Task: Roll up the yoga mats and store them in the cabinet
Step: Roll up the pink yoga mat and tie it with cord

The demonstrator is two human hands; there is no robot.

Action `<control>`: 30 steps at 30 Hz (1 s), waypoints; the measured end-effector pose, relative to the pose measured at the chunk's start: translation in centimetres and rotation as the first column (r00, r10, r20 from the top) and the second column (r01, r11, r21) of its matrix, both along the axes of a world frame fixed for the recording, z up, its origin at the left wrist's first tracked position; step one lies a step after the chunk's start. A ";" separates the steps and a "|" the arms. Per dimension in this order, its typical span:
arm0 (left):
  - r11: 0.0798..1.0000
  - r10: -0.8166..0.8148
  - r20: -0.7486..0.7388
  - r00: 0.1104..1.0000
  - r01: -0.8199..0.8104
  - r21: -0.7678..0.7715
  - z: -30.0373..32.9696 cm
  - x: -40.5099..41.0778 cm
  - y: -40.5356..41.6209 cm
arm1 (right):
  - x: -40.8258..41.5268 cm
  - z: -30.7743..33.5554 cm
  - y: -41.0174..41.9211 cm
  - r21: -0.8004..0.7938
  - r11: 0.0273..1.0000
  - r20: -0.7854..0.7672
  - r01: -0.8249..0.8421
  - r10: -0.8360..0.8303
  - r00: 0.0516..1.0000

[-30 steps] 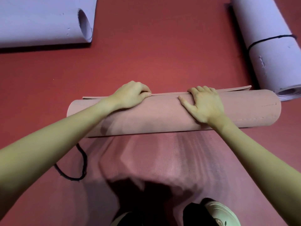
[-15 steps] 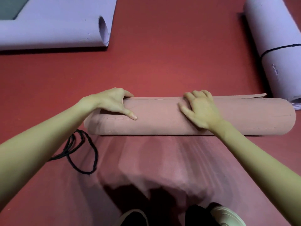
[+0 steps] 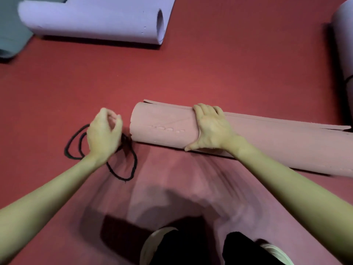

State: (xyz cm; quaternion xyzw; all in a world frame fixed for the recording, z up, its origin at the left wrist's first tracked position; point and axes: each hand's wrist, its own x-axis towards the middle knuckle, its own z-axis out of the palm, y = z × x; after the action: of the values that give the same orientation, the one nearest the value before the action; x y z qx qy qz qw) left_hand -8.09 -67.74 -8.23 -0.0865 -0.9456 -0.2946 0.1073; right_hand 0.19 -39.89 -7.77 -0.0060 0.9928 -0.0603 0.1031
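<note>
From the head view, the pink mat (image 3: 248, 142) lies as a roll across the red floor (image 3: 210, 69), its loose outer edge showing along the far side of the roll. The rolling itself looks done for this mat. The right hand (image 3: 211, 129) is spread over the top of the roll near its left end, palm down, fingers over the far side and thumb on the near side. Its grip is pressed onto the roll rather than closed round it, and it seems to be keeping the mat from springing open.

Just off the left end of the pink mat, the left hand (image 3: 104, 132) hovers over a black cord (image 3: 122, 169) that lies in loose loops on the floor. Its fingers are curled with thumb and fingertips near each other, but motion blur hides whether the grip has closed on the cord or is only above it.

Far beyond the pink mat, a lilac mat (image 3: 91, 20) lies half rolled with its open end facing right. Another lilac roll (image 3: 343, 44), banded with a dark tie, sits at the right edge of the picture. No cabinet is in sight.

The step in hand appears to be tying: the next move calls for picking up the cord, passing it round the pink mat and fastening it while the right hand holds the roll tight. A slip of that hand could let the layers loosen.
</note>
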 end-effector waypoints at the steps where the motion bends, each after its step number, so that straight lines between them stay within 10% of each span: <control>1: 0.996 0.011 0.070 0.998 -0.005 -0.085 -0.9 1.1 -1.2 | -0.4 0.1 -0.4 -0.025 1.000 0.001 0.003 -0.003 1.000; 15: 0.866 0.051 0.551 0.833 0.238 -0.440 -4.8 3.7 -1.2 | -1.4 0.8 -3.5 0.205 0.976 0.050 -0.067 0.058 0.997; 19: 0.997 0.058 0.634 0.771 -0.071 -0.005 -3.2 2.8 -0.2 | -0.9 3.2 -3.1 0.194 0.979 0.014 -0.071 0.069 0.998; 22: 0.802 -0.167 0.730 0.662 -0.339 0.491 0.0 1.3 1.6 | -0.8 6.7 -1.7 0.203 0.979 -0.067 -0.007 0.021 0.998; 30: 0.364 -0.544 0.451 0.708 -0.285 0.887 14.4 -1.4 9.7 | 0.9 18.4 3.4 0.149 0.962 -0.309 0.227 -0.173 0.935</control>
State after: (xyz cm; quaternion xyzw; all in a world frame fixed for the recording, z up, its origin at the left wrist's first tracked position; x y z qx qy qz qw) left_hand -9.53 -58.05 6.15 0.0227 -0.5655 -0.7855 -0.2501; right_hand 1.13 -36.45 10.62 0.0960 0.9938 0.0224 -0.0519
